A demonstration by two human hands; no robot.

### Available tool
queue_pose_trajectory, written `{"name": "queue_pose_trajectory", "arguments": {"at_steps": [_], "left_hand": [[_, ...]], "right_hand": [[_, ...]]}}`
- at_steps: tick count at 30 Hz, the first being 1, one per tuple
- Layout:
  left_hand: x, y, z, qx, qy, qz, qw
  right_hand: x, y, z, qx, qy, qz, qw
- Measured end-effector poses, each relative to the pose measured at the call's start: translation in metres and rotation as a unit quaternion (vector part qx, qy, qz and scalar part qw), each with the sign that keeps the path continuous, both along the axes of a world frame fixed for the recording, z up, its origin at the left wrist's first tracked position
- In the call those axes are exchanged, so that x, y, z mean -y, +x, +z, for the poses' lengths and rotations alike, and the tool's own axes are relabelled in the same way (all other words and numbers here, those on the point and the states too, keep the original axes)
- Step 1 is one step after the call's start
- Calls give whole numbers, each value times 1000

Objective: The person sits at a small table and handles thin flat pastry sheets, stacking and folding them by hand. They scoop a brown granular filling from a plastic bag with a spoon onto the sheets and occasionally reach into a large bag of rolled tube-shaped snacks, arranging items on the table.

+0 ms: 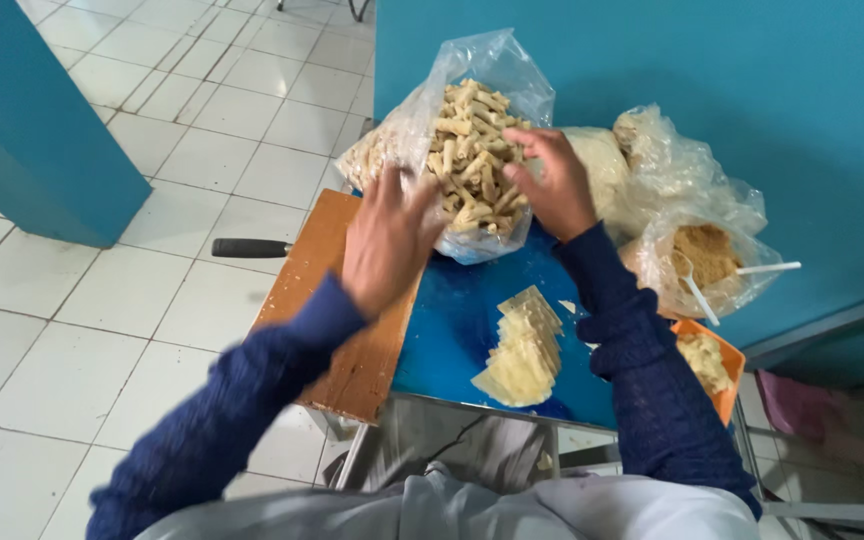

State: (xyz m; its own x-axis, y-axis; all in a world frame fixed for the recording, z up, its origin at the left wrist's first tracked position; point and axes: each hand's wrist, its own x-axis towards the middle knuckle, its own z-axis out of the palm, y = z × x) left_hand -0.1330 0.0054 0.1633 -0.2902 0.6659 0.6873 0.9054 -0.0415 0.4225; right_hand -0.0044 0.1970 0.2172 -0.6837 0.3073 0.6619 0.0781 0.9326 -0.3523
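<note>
Both hands (472, 215) hold bag (472, 70) of rolls (472, 160)

Clear plastic bags on blue table.
Clear plastic bag of beige rolled sticks (472, 160) centre, open top; crumpled clear bag of brown crumbs (702, 255) right, against teal wall; pale lumpy bag (602, 165) between them.

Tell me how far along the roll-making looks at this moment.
Done: a clear plastic bag is heaped with small pale rolled pieces. In hand: the left hand and right hand are both at that bag, on the pile. Left: a fanned stack of flat pale yellow wrapper sheets lies unrolled on the blue tabletop, and crumbly filling sits in the orange square dish.
</note>
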Motion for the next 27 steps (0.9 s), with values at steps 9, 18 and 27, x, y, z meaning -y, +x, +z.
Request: {"name": "queue_pose_trajectory", "arguments": {"at_steps": [9, 18, 27], "left_hand": [[-99, -59, 41, 58, -114, 72, 989], [-90, -75, 41, 117, -46, 107, 986], [-41, 6, -43, -115, -46, -37, 992]], "right_hand": [[11, -42, 28, 157, 196, 2, 968], [-22, -78, 64, 169, 23, 5, 985], [-38, -65, 36, 136, 200, 130, 962]]}}
